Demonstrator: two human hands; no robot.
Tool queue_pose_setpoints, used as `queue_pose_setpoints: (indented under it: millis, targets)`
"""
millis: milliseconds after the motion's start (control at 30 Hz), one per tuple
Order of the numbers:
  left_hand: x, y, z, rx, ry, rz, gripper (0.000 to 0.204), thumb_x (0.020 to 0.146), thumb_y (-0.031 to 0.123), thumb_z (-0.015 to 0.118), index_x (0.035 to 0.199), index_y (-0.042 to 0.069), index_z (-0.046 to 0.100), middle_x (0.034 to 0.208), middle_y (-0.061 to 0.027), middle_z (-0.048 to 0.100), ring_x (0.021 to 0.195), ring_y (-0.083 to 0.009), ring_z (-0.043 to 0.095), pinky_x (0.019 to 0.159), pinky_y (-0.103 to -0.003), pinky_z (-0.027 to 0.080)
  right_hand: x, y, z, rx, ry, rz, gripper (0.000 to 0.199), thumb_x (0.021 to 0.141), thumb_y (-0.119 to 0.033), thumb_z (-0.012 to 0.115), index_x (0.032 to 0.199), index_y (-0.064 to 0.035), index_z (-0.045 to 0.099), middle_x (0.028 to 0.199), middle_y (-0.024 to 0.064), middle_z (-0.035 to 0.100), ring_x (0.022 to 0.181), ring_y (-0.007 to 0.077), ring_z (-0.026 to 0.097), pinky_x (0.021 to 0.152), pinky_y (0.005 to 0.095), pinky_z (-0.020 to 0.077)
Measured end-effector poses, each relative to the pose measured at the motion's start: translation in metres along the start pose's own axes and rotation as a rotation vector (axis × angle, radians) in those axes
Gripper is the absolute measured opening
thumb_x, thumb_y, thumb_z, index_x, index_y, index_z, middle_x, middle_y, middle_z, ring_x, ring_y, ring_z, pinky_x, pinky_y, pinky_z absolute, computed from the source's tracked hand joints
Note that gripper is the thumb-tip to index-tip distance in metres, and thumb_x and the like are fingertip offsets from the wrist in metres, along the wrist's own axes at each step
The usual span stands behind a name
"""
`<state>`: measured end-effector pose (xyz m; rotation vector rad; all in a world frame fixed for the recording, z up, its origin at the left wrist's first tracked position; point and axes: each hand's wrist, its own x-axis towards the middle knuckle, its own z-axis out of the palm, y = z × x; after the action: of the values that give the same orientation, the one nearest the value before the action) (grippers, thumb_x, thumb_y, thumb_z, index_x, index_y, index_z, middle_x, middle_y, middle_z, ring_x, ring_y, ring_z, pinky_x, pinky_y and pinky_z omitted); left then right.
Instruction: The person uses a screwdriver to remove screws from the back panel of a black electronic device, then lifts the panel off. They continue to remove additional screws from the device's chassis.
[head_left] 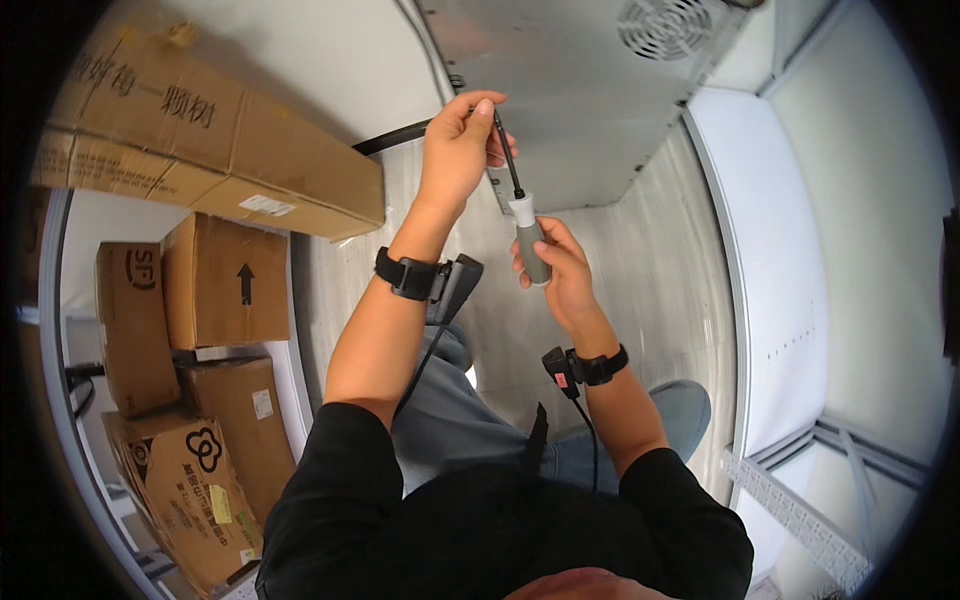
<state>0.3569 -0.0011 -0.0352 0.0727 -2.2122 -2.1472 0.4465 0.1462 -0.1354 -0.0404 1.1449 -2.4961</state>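
A screwdriver with a grey handle, a pale collar and a long dark shaft (508, 152) stands slanted in front of me, its tip pointing away. My right hand (560, 262) wraps its fingers round the handle. At the far end of the shaft, my left hand (462, 145) has its thumb and fingers closed about the tip; whether a small part is also pinched there is hidden. Just beyond both hands is a grey metal cabinet panel (590, 140), with a round vent grille (664, 26) near its upper right corner.
Cardboard boxes (228, 280) are stacked on a metal-framed shelf at left, with a long carton (300, 170) above them. A white panel with a metal edge (770, 260) runs along the right. A perforated metal bar (800, 520) sits lower right. Pale wood-look floor (670, 300) lies below.
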Motion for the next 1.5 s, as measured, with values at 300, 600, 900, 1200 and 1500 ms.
queue_pose_setpoints:
  millis: [300, 600, 900, 1200, 1500]
  targets:
    - [-0.031, -0.055, 0.142, -0.067, -0.39, -0.069, 0.021, 0.099, 0.025, 0.045, 0.105, 0.009, 0.057, 0.081, -0.0057, 0.064, 0.067, -0.0135, 0.061, 0.059, -0.025, 0.047, -0.124, -0.039, -0.105, 0.07, 0.198, -0.067, 0.031, 0.092, -0.025, 0.044, 0.11, -0.0003, 0.049, 0.077, 0.0093, 0.061, 0.054, 0.0131, 0.054, 0.043, 0.0257, 0.0385]
    - [-0.04, -0.033, 0.388, 0.255, -0.988, -0.082, 0.02, 0.099, 0.025, 0.044, 0.099, 0.008, 0.055, 0.084, -0.0056, 0.065, 0.076, -0.0113, 0.062, 0.068, -0.025, 0.045, -0.229, -0.111, -0.206, 0.138, 0.632, -0.361, 0.031, 0.095, -0.03, 0.041, 0.105, -0.002, 0.047, 0.071, 0.0085, 0.059, 0.048, 0.0109, 0.05, 0.039, 0.0238, 0.0368]
    - [-0.007, -0.103, 0.57, 0.379, -1.409, 0.026, 0.02, 0.096, 0.025, 0.049, 0.095, 0.008, 0.059, 0.088, -0.0047, 0.066, 0.081, -0.0135, 0.063, 0.07, -0.027, 0.048, -0.241, -0.136, -0.316, 0.339, 0.838, -0.478, 0.026, 0.095, -0.031, 0.039, 0.103, -0.0075, 0.047, 0.069, 0.0074, 0.056, 0.047, 0.0111, 0.047, 0.039, 0.024, 0.0329]
    - [0.033, -0.237, 0.682, 0.35, -1.58, -0.111, 0.019, 0.096, 0.026, 0.051, 0.095, 0.009, 0.058, 0.087, -0.0019, 0.063, 0.08, -0.0128, 0.059, 0.075, -0.029, 0.046, -0.214, -0.127, -0.408, 0.414, 1.119, -0.402, 0.027, 0.093, -0.032, 0.04, 0.102, -0.0071, 0.048, 0.063, 0.0058, 0.055, 0.045, 0.0114, 0.046, 0.038, 0.0242, 0.0321]
    - [0.041, -0.33, 0.761, 0.566, -1.256, 0.501, 0.019, 0.085, 0.024, 0.066, 0.089, 0.006, 0.068, 0.084, -0.0057, 0.069, 0.077, -0.0176, 0.064, 0.067, -0.032, 0.05, -0.2, -0.106, -0.453, 0.523, 1.279, -0.41, 0.028, 0.093, -0.031, 0.04, 0.105, -0.007, 0.047, 0.065, 0.0057, 0.055, 0.045, 0.0116, 0.046, 0.039, 0.0243, 0.033]
